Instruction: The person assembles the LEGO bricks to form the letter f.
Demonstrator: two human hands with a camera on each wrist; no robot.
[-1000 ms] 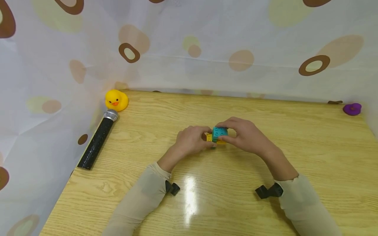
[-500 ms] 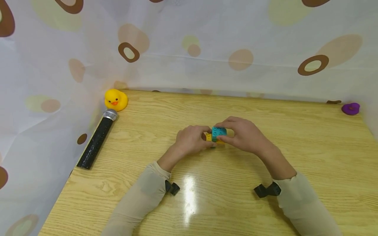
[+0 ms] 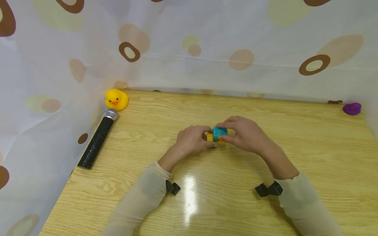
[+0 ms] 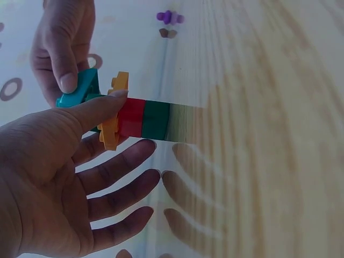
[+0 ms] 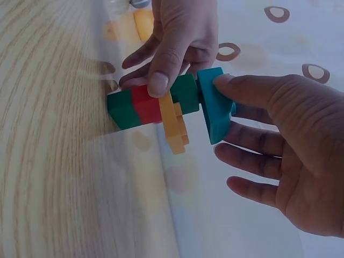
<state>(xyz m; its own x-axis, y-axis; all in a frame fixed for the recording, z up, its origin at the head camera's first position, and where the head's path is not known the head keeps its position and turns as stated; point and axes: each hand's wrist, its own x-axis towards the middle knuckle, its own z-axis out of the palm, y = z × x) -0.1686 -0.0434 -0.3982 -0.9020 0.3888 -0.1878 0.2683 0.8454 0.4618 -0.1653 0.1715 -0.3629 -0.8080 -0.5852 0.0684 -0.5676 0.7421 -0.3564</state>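
Note:
A small tower of toy building blocks stands upright on the wooden table. From the bottom it runs green block [image 5: 119,110], red block [image 5: 144,106], a wider yellow block [image 5: 172,129], then another green block [image 5: 186,95]. My left hand [image 3: 191,139] steadies the tower, pinching it around the red and yellow blocks with thumb and forefinger; its other fingers are spread. On top, my right hand [image 3: 248,135] pinches a teal block [image 3: 219,131] between thumb and fingers. In the right wrist view the teal block [image 5: 212,110] sits tilted against the upper green one, a gap showing at one end.
At the back left of the table [image 3: 147,203] sits a yellow rubber duck [image 3: 116,100], with a black microphone [image 3: 98,139] lying just in front of it. A small purple toy [image 3: 352,108] is in the far right corner. A patterned curtain [image 3: 212,42] borders the back and left.

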